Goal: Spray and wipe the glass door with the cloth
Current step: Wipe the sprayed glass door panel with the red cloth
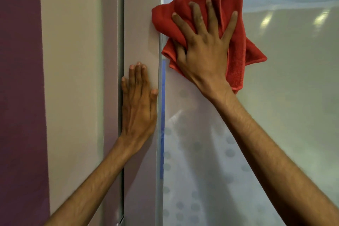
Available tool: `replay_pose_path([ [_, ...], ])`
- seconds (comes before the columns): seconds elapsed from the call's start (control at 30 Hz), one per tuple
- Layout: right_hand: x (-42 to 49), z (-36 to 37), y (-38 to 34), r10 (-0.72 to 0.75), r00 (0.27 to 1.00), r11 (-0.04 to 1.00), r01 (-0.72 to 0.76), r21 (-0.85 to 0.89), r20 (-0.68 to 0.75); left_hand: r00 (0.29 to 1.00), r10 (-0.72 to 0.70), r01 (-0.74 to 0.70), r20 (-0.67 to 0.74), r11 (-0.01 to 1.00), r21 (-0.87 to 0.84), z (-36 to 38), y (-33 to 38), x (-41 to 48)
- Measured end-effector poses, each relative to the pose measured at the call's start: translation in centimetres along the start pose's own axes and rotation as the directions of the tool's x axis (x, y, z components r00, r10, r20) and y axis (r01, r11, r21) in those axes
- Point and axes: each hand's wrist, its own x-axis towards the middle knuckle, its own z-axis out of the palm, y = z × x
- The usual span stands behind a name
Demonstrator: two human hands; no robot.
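Filling the frame from 12 through 6 o'clock on the right: glass [286,97], frosted and pale, with bright reflections along the top and faint grey dots low down toward 6 o'clock.

Frame [141,42]: pale upright strip just left of the glass, running top to bottom, with a thin metal edge where it meets the pane and a dark gap on its left side.

Wall [71,79]: cream band at 9 o'clock, with a purple band beyond it at the far left edge.

Cloth [236,49]: red, terry-textured, bunched and folded, lying flat against the glass at about 1 o'clock; its left corner laps over the metal edge onto the frame, and a fold hangs down at its lower right.

Right hand [203,51]: palm down on the cloth, fingers spread wide and pressing it to the glass, thumb tucked against the cloth's lower left fold; forearm enters from 4 o'clock.

Left hand [139,104]: flat on the frame at about 8 o'clock from the cloth, well apart from it, fingers straight and pressed together, thumb lying beside the metal edge; holds nothing; forearm enters from 7 o'clock.
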Motion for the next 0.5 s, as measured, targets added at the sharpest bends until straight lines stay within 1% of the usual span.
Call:
replay_pose_path([
  [0.1, -3.0, -0.3, -0.9, 0.012, 1.0, 0.999, -0.011, 0.034, -0.023, 1.0, -0.009, 0.009, -0.005, 1.0, 0.012, -0.1, -0.3, -0.1],
  [0.2, -6.6, -0.7, -1.8, 0.034, 0.999, 0.999, -0.033, 0.039, -0.001, 0.999, -0.041, 0.041, -0.024, 0.999, -0.012, -0.2, -0.4, -0.7],
  [0.27, -9.0, -1.0, -2.4, 0.038, 0.999, 0.999, -0.039, 0.021, 0.026, 0.999, -0.045, 0.044, -0.026, 0.998, -0.05, -0.2, -0.6, -1.2],
  [0.4, -12.7, -1.4, -3.1, 0.025, 0.996, 1.0, -0.026, 0.009, 0.082, 0.999, -0.038, 0.035, -0.014, 0.982, -0.183, -0.6, -1.0, -2.7],
  [0.5, -15.5, -1.8, -3.5, 0.016, 0.993, 1.0, -0.016, -0.004, 0.117, 1.0, -0.03, 0.031, 0.007, 0.975, -0.219, -0.8, -1.0, -3.9],
])
